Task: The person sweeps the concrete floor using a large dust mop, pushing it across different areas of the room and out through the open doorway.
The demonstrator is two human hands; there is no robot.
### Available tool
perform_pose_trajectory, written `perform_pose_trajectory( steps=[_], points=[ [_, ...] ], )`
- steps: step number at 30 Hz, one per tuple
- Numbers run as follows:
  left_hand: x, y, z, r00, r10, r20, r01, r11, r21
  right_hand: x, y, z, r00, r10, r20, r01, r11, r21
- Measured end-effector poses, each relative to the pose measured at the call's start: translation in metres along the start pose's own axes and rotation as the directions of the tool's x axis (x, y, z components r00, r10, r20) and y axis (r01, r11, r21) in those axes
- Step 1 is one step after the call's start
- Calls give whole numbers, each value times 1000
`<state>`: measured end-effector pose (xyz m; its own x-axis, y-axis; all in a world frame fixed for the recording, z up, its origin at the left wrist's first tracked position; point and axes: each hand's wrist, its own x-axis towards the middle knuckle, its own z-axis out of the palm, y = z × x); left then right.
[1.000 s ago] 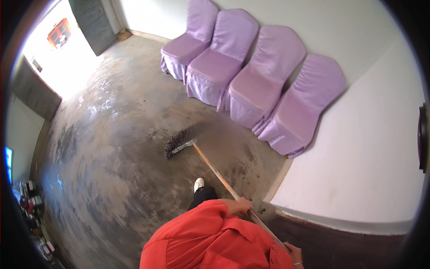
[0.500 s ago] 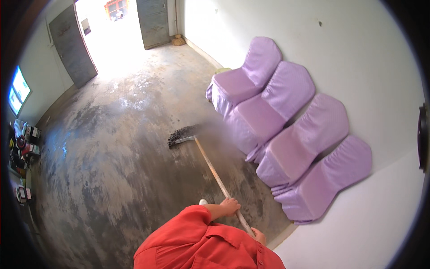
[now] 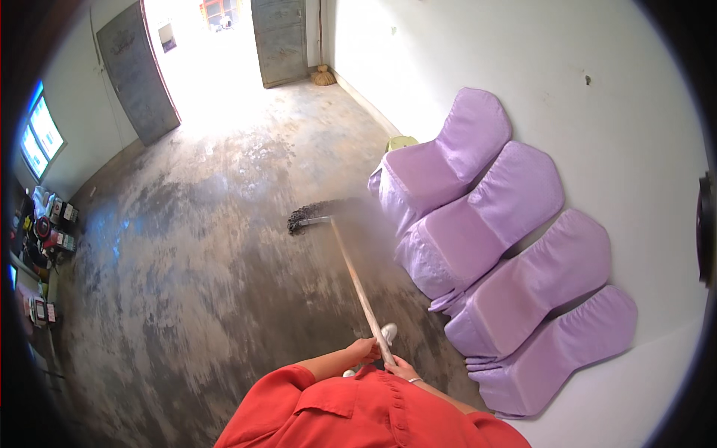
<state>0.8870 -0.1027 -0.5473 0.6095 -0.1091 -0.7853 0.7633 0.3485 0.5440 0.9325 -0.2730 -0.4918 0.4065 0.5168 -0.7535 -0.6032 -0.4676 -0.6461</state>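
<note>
A mop with a pale wooden handle [image 3: 353, 280] reaches away from me across the floor. Its dark, stringy mop head [image 3: 301, 216] lies spread on the concrete, fixed under a grey clamp; the right part is blurred. My left hand [image 3: 364, 349] is closed round the handle near my chest. Close by, at the handle's near end, my right hand [image 3: 402, 369] also grips the wood, a light band on its wrist.
Several chairs with purple covers [image 3: 463, 239] line the right wall. A greenish container [image 3: 402, 142] stands behind the farthest one. A broom [image 3: 323, 76] leans by the open grey door [image 3: 280, 41]. Boxes and clutter [image 3: 56, 231] fill the left side. White shoes [image 3: 388, 332] show below my hands.
My hands have come closer together, with the right one moved left and forward. The handle stands straighter ahead of me. The view has shifted, so the chairs appear farther right and lower.
</note>
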Motion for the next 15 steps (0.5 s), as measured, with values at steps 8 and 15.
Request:
perform_pose_trajectory(
  steps=[8,15],
  points=[
    [44,127,-42,992,32,-120,-46,992,-115,127,-101,1,990,-135,-28,134,990,-38],
    [69,204,-151,870,374,-321,-333,927,175,210,-240,4,1000,25,-10,-26,999,-32]
  ],
)
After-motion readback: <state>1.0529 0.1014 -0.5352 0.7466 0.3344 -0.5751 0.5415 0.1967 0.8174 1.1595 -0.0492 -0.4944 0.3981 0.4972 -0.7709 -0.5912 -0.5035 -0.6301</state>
